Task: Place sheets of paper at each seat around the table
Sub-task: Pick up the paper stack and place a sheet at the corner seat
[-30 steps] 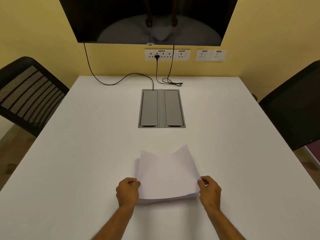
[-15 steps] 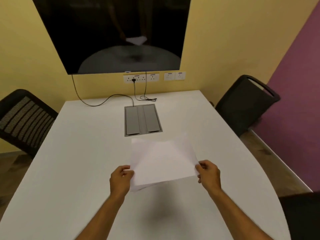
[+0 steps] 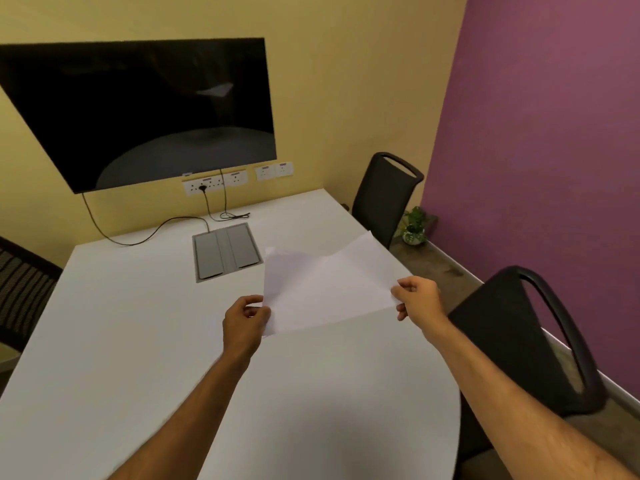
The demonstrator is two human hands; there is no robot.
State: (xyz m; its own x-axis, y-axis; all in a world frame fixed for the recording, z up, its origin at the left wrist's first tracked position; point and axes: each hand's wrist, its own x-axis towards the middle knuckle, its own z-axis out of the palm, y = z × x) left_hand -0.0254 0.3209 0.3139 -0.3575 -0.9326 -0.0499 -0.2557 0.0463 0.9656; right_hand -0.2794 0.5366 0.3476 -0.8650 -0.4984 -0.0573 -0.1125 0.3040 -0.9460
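A thin stack of white paper sheets hangs in the air above the white table, over its right side. My left hand pinches the stack's near left corner. My right hand grips its right edge. The far corners of the sheets curl upward. No sheet lies on the table top.
Two black chairs stand along the table's right side, one near and one far. A mesh chair is at the left. A grey cable box is set into the table. A dark screen hangs on the yellow wall. A small plant sits on the floor.
Both hands lifted the stack off the table and carried it to the right. My view swung right too, bringing in the purple wall and the right-hand chairs.
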